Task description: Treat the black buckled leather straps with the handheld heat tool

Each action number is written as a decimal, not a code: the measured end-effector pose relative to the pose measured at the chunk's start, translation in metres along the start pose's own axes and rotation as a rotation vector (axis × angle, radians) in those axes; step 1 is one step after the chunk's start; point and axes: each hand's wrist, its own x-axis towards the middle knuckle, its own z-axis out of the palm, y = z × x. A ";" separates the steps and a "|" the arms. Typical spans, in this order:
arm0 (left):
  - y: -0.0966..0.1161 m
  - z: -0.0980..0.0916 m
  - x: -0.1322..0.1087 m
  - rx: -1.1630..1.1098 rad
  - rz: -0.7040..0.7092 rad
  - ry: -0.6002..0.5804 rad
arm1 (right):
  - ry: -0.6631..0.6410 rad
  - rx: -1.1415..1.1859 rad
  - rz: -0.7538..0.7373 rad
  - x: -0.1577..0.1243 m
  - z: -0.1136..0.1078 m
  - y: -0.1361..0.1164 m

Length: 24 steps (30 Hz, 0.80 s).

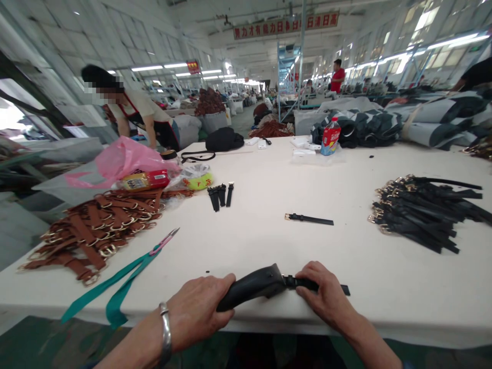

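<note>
Near the table's front edge my left hand (203,307) is wrapped round the handle of a black handheld tool (255,284). The tool's head meets the buckle end of a black strap (344,288). Fingers and thumb of my right hand (323,289) pinch that strap, whose tip sticks out to the right. Another black strap with a gold buckle (311,219) lies a little further back. A heap of black straps (426,210) is on the right, and several short black straps (219,196) lie at the centre left.
Brown buckled straps (88,225) are piled on the left of the white table (253,236). Scissors with teal cloth strips (146,259) lie beside them. A red-labelled bottle (330,136) stands at the back. A person (144,110) bends over at the far left.
</note>
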 end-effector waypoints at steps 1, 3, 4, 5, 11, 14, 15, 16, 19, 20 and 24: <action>0.000 -0.001 0.000 0.012 -0.014 -0.003 | -0.003 0.008 0.002 0.000 0.000 0.000; 0.001 -0.003 0.002 0.038 -0.029 -0.005 | -0.009 0.017 0.004 0.000 0.000 0.001; 0.002 -0.004 0.005 0.049 -0.025 -0.006 | -0.010 0.018 0.004 0.000 0.000 0.001; 0.004 -0.006 0.007 0.060 -0.011 -0.002 | -0.010 0.015 0.002 0.000 0.000 0.001; 0.007 -0.013 0.018 0.064 0.028 0.000 | -0.025 -0.013 0.004 0.000 0.000 0.000; 0.000 -0.014 0.015 0.040 0.012 -0.028 | -0.033 -0.015 0.007 -0.001 0.001 0.000; -0.002 -0.014 0.014 0.035 0.023 -0.032 | -0.033 -0.015 0.004 -0.001 0.001 0.000; -0.003 -0.013 0.013 0.035 0.032 -0.033 | -0.037 -0.016 0.000 0.000 0.001 0.001; 0.001 -0.008 0.017 0.044 0.031 -0.021 | -0.047 -0.027 -0.005 0.000 0.002 0.001; 0.003 -0.006 0.019 0.039 0.033 -0.005 | -0.047 -0.032 -0.007 0.000 0.002 0.001; 0.006 0.000 0.026 -0.045 0.063 0.038 | -0.064 -0.047 -0.004 -0.001 0.002 0.001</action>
